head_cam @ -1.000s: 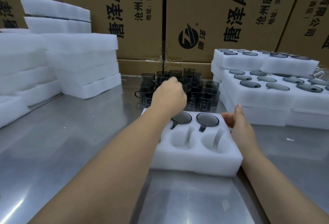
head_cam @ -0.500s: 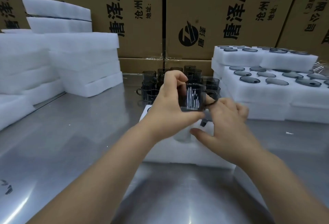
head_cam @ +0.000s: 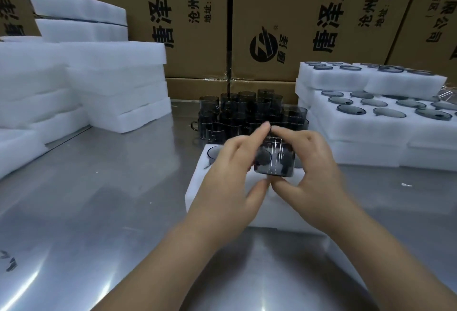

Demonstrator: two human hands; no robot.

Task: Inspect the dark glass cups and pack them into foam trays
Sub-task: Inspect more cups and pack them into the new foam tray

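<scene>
A dark glass cup (head_cam: 274, 159) hangs in the air above the white foam tray (head_cam: 197, 187). My left hand (head_cam: 230, 177) pinches it from the left, forefinger on the rim and thumb under the base. My right hand (head_cam: 314, 167) pinches it the same way from the right. Behind them, a cluster of several loose dark cups (head_cam: 247, 115) stands on the steel table. One cup (head_cam: 214, 153) sits in the tray's far left pocket; the other pockets are hidden by my hands.
Stacks of empty foam trays (head_cam: 111, 83) stand at the left. Stacked foam trays filled with cups (head_cam: 371, 122) rise at the right. Cardboard boxes (head_cam: 284, 18) wall off the back. Steel table (head_cam: 99, 199) stretches at front left.
My left hand lifted a cup from the cluster and brought it over the tray. My right hand left the tray's edge and now holds the cup's other side.
</scene>
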